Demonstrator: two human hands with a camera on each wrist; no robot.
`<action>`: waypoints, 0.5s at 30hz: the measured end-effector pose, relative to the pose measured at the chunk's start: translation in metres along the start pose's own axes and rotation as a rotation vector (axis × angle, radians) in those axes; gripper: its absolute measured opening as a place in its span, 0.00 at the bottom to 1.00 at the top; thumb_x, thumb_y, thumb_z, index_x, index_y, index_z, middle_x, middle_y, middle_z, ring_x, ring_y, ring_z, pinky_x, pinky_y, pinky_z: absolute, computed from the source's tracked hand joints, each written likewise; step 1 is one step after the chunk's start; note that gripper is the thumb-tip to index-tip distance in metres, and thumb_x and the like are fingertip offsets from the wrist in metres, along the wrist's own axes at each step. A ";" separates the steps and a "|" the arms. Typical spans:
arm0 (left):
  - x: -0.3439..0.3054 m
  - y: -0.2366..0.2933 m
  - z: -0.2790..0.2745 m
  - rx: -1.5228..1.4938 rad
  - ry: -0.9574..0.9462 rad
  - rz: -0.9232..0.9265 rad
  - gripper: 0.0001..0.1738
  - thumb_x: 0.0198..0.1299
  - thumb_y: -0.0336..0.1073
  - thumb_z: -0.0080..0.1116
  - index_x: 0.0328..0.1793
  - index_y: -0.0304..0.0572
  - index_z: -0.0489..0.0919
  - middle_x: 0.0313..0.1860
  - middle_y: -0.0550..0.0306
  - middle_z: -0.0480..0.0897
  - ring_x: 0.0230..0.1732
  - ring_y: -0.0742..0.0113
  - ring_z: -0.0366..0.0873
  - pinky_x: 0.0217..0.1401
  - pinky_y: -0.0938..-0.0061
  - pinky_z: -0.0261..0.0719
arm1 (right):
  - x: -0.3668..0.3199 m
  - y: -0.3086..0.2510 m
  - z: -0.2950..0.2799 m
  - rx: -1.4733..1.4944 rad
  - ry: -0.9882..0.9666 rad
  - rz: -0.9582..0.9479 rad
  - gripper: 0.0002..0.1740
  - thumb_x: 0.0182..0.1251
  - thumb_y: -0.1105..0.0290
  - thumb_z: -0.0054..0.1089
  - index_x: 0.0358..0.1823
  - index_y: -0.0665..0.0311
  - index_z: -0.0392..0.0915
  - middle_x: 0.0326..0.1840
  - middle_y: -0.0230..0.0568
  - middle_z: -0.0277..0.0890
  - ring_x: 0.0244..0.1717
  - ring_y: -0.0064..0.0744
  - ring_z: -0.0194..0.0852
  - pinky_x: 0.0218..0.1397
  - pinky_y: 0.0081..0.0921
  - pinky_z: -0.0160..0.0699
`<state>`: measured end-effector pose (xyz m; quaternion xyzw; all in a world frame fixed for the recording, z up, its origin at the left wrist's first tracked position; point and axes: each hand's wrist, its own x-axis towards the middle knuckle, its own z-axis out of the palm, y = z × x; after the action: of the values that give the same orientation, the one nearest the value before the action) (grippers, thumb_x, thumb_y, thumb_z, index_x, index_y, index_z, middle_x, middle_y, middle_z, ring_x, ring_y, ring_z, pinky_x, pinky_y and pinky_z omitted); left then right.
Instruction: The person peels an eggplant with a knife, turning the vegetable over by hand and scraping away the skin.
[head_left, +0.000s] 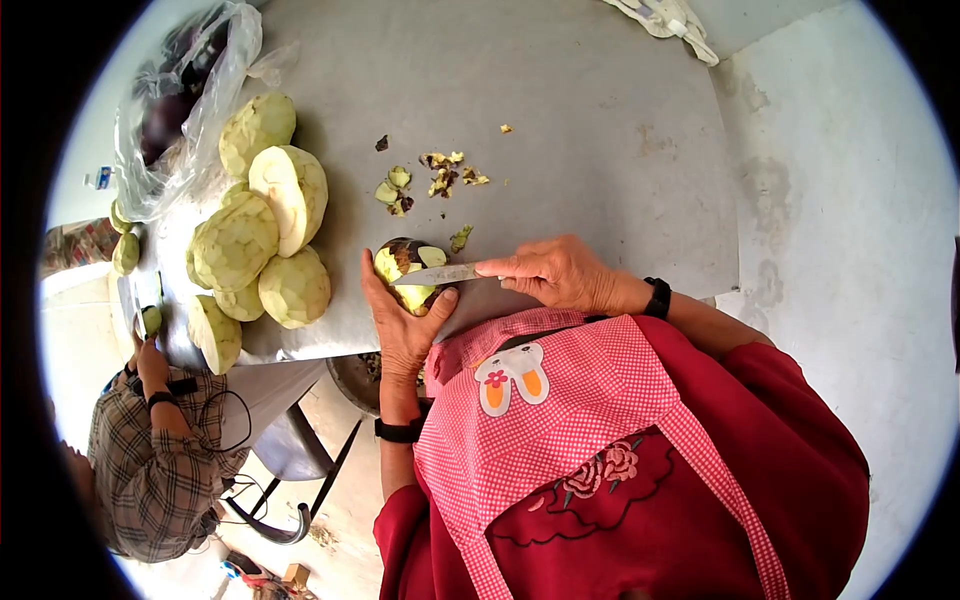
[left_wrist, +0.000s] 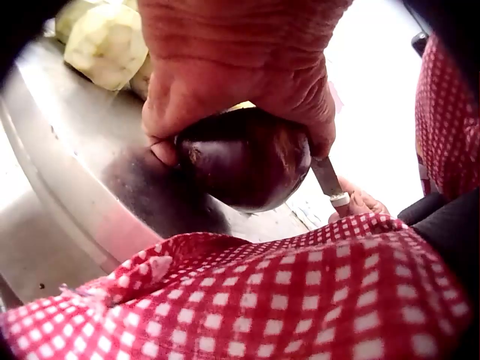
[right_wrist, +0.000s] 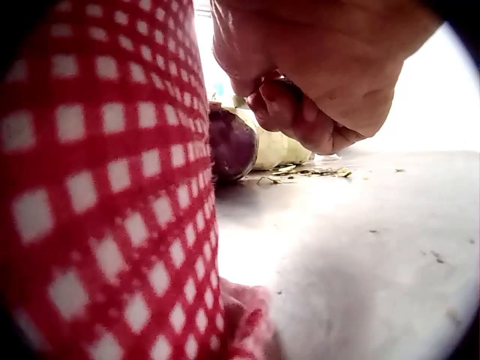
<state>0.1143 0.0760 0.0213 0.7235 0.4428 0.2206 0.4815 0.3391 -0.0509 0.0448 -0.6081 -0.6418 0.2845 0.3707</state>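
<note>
A partly peeled eggplant [head_left: 396, 262], dark skin on part of it and pale flesh elsewhere, lies at the table's near edge. My left hand [head_left: 402, 325] grips it, thumb on one side and fingers on the other; the left wrist view shows unpeeled, glossy purple skin [left_wrist: 244, 161] beneath that hand [left_wrist: 232, 67]. In my right hand [head_left: 560, 275] is a knife [head_left: 440, 274], its blade lying across the eggplant's top. Curled fingers of the right hand [right_wrist: 322, 82] show in the right wrist view, beside the purple eggplant [right_wrist: 232, 146].
Several peeled eggplants [head_left: 236, 240] are piled on the left of the metal table [head_left: 600, 120]. Behind them is a plastic bag [head_left: 240, 50] of unpeeled ones. Peelings [head_left: 440, 175] lie beyond my hands. Another person [head_left: 165, 460] works at the lower left, near a chair [head_left: 290, 445].
</note>
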 end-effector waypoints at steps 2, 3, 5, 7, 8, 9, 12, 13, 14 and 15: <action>0.001 0.000 -0.002 -0.009 -0.003 -0.019 0.71 0.39 0.57 0.79 0.79 0.27 0.46 0.70 0.34 0.60 0.70 0.44 0.63 0.73 0.57 0.62 | -0.001 -0.003 -0.001 -0.101 -0.036 0.002 0.20 0.68 0.60 0.61 0.62 0.34 0.79 0.28 0.34 0.80 0.26 0.36 0.80 0.29 0.31 0.79; 0.002 0.000 -0.003 -0.022 -0.009 -0.038 0.71 0.39 0.56 0.79 0.79 0.27 0.46 0.70 0.34 0.61 0.69 0.45 0.64 0.73 0.57 0.62 | -0.001 -0.003 0.000 -0.101 -0.035 0.002 0.20 0.68 0.60 0.61 0.62 0.34 0.79 0.28 0.34 0.80 0.26 0.36 0.80 0.29 0.31 0.79; 0.002 0.002 -0.002 -0.024 -0.005 -0.029 0.70 0.39 0.56 0.79 0.79 0.28 0.47 0.69 0.35 0.62 0.69 0.45 0.64 0.73 0.58 0.62 | -0.001 -0.001 0.003 -0.106 0.046 -0.066 0.22 0.66 0.63 0.64 0.62 0.38 0.80 0.23 0.34 0.72 0.21 0.34 0.74 0.25 0.30 0.76; 0.002 0.004 -0.003 -0.024 0.001 -0.022 0.69 0.39 0.55 0.78 0.79 0.28 0.48 0.68 0.35 0.63 0.68 0.45 0.65 0.73 0.58 0.63 | -0.002 0.003 0.006 -0.150 0.036 -0.060 0.21 0.67 0.61 0.63 0.62 0.35 0.79 0.24 0.34 0.73 0.21 0.34 0.75 0.24 0.30 0.76; 0.002 0.005 -0.003 -0.008 0.000 -0.018 0.69 0.38 0.55 0.79 0.78 0.28 0.49 0.68 0.36 0.63 0.67 0.46 0.66 0.73 0.58 0.63 | -0.003 0.005 0.007 -0.193 0.023 -0.054 0.21 0.68 0.58 0.61 0.62 0.32 0.78 0.24 0.33 0.74 0.22 0.34 0.76 0.24 0.30 0.76; 0.002 0.006 -0.003 0.007 0.000 -0.013 0.68 0.38 0.55 0.79 0.78 0.29 0.50 0.67 0.37 0.63 0.67 0.46 0.66 0.72 0.58 0.64 | -0.003 0.009 0.009 -0.194 0.023 -0.055 0.21 0.68 0.58 0.61 0.62 0.32 0.78 0.24 0.33 0.74 0.22 0.34 0.76 0.24 0.30 0.76; 0.003 0.001 -0.004 -0.018 -0.014 0.004 0.67 0.38 0.55 0.79 0.77 0.29 0.51 0.67 0.38 0.64 0.66 0.46 0.67 0.71 0.58 0.65 | -0.002 0.015 0.012 -0.213 0.083 -0.046 0.21 0.69 0.58 0.61 0.62 0.32 0.78 0.22 0.33 0.71 0.20 0.33 0.74 0.23 0.30 0.75; 0.005 0.001 -0.003 -0.016 -0.009 0.006 0.67 0.38 0.55 0.79 0.77 0.29 0.51 0.67 0.38 0.64 0.66 0.46 0.67 0.71 0.58 0.65 | -0.001 0.014 0.011 -0.238 0.067 -0.020 0.20 0.69 0.58 0.60 0.62 0.32 0.78 0.22 0.33 0.71 0.21 0.33 0.74 0.23 0.31 0.75; 0.005 0.000 -0.003 0.000 -0.006 0.018 0.67 0.37 0.54 0.79 0.77 0.29 0.51 0.67 0.38 0.64 0.66 0.47 0.67 0.71 0.58 0.65 | -0.001 0.014 0.011 -0.260 0.051 0.010 0.20 0.69 0.58 0.60 0.62 0.33 0.79 0.23 0.33 0.71 0.21 0.34 0.74 0.24 0.31 0.75; 0.004 0.001 -0.004 0.016 -0.008 0.028 0.67 0.37 0.54 0.79 0.77 0.29 0.51 0.66 0.38 0.64 0.66 0.47 0.67 0.71 0.58 0.65 | -0.004 0.013 0.012 -0.258 0.051 0.015 0.20 0.69 0.58 0.60 0.62 0.33 0.79 0.23 0.33 0.71 0.21 0.34 0.74 0.24 0.31 0.75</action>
<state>0.1138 0.0810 0.0236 0.7342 0.4325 0.2207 0.4745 0.3368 -0.0530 0.0270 -0.6625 -0.6588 0.1867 0.3037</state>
